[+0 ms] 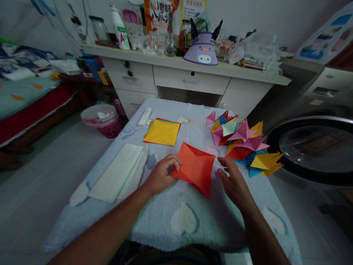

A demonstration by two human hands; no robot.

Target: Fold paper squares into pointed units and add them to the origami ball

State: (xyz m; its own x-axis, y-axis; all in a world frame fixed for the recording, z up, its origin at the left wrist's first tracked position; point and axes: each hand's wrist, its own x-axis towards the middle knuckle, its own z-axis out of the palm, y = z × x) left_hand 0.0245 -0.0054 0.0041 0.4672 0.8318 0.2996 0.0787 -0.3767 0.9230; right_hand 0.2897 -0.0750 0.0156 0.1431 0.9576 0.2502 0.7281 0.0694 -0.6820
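An orange-red sheet of origami paper point(194, 167) is held just above the cloth-covered table, its edges bent and a crease showing. My left hand point(164, 171) pinches the sheet at its left corner. To the right of the paper, my right hand point(230, 175) is apart from it, with thumb and fingers spread and nothing between them. Beyond the sheet lies a stack of square papers point(162, 132), yellow on top. Several folded paper cranes point(244, 132) in pink, yellow, red and blue are grouped at the right side of the table.
Folded white paper point(118, 171) lies at left on the patterned tablecloth point(183, 219), with a small white box point(145, 117) farther back. A cluttered desk point(190, 73) stands behind, a washing machine point(317, 110) at right, and a pink bin point(102, 121) on the left floor.
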